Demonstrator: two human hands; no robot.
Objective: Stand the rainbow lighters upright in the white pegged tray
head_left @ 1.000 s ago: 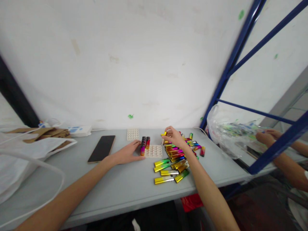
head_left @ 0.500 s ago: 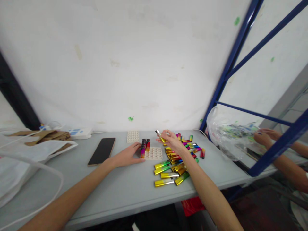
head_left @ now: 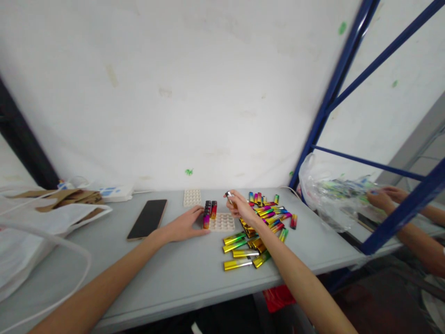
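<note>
My left hand [head_left: 187,224] rests on the table at the left end of a white tray [head_left: 225,222] with round holes, thumb along the near edge and fingers behind, gripping it. Several shiny lighters [head_left: 206,220] with dark tops stand upright at the tray's left end. Above the tray's right part, my right hand [head_left: 239,204] is closed around a lighter [head_left: 228,197], its top pointing up and left; the fingers hide most of its body. Beneath and beside my right forearm lies a loose pile of metallic, multicoloured lighters [head_left: 245,253].
A second white holed tray [head_left: 192,197] lies near the wall. A phone [head_left: 147,219] lies left of my left hand, with white bags [head_left: 28,250] and cardboard [head_left: 69,200] farther left. At right stand a blue metal frame [head_left: 321,116], a clear plastic bag [head_left: 321,204] and another person's hands [head_left: 382,198].
My right hand has moved slightly left and down toward the tray, and the lighter in it has turned more upright. My left hand and the standing lighters stay put.
</note>
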